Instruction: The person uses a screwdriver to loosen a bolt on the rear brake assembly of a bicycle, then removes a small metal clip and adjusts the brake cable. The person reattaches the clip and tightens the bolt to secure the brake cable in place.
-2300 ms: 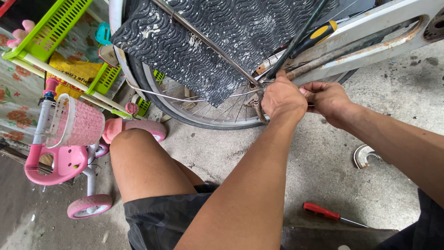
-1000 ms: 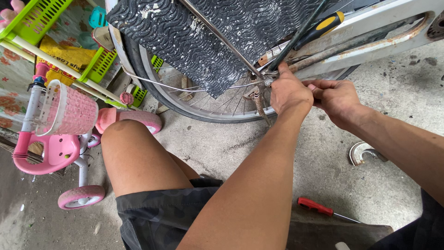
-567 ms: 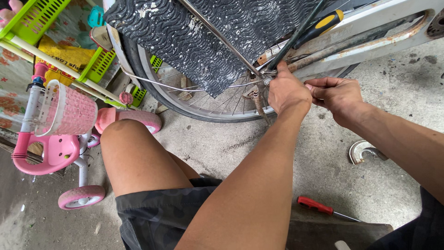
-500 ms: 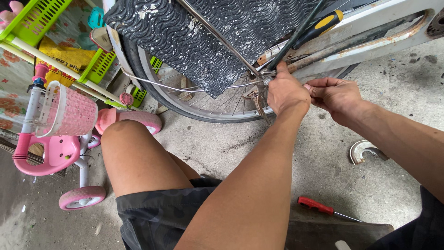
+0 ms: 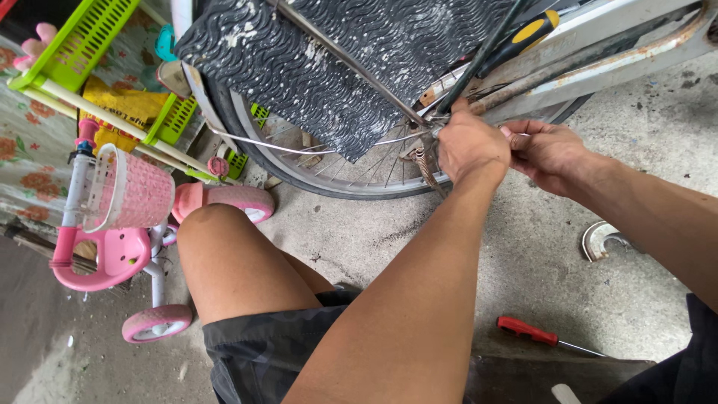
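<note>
My left hand [image 5: 470, 142] is closed around a part at the hub of a bicycle's rear wheel [image 5: 314, 161], beside a rusty spring [image 5: 428, 170]. My right hand [image 5: 550, 153] is closed too, pinching something small right next to the left one; what it pinches is hidden. A black textured mudflap [image 5: 336, 67] hangs over the wheel. A tool with a yellow and black handle [image 5: 523, 34] lies up along the rusty white frame [image 5: 598, 63] above both hands.
A red-handled screwdriver [image 5: 527, 330] lies on the concrete floor near my right arm. A curved metal piece [image 5: 598, 239] lies further right. A pink child's tricycle [image 5: 123, 224] stands at left beside my bare knee, with green plastic baskets [image 5: 82, 37] behind it.
Both hands stay at the wheel hub with only small shifts. The view has tilted slightly, so the tricycle sits a little lower left.
</note>
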